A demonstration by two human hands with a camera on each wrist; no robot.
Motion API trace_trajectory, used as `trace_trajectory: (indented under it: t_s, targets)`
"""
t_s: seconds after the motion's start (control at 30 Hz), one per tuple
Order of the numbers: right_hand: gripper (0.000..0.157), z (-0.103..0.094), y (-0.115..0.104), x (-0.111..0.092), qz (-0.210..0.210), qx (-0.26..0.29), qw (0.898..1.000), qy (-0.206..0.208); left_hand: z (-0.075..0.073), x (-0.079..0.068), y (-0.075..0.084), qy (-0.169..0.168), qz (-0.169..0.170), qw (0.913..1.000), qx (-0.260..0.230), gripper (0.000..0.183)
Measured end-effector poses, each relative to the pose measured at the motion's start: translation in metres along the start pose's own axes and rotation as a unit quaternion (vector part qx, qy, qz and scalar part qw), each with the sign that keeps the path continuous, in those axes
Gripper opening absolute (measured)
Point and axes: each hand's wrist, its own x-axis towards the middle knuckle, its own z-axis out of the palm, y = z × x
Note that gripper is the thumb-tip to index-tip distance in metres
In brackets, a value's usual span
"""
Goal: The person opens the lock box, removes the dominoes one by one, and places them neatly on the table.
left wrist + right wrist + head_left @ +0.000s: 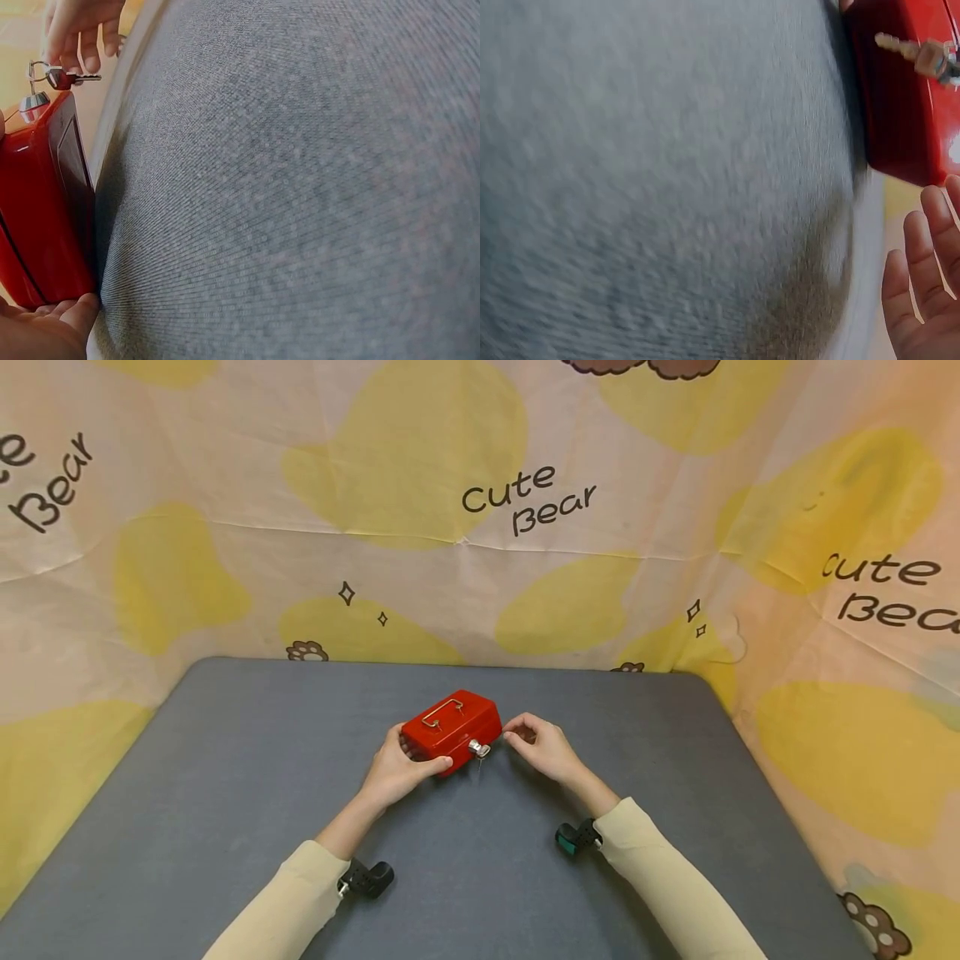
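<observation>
A small red cash box (474,714) with a wire carrying handle on its lid stands out in the head view, slightly askew on the grey table. In its front sits a silver lock (34,107) with a key in it, and another key (930,58) dangles from the ring. My left hand (394,770) grips the box's left end, thumb along the front and the other fingers partly hidden behind it. Beside the right end is my right hand (546,750), its fingers loosely bent and holding nothing. Whether its fingertips touch the box, I cannot tell.
The grey table (225,810) has rounded far corners. A cloth backdrop (420,468) with yellow patches and lettering stands behind it and along both sides. Black wrist devices (367,878) are strapped at both sleeves.
</observation>
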Motion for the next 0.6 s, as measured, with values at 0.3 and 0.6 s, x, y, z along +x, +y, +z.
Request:
trace_trajectory:
  t_s: [0.3,0.6]
  targets:
    - [0.034,-0.003,0.004,0.007,0.009,0.017,0.999,-0.033,0.001,0.000,-0.001,0.000,0.001,0.9999,-0.012,0.087]
    - [0.050,-0.009,-0.021,0.009,0.007,0.063,0.995,-0.078,0.002,0.002,-0.003,-0.003,0.000,1.0000,-0.009,0.088]
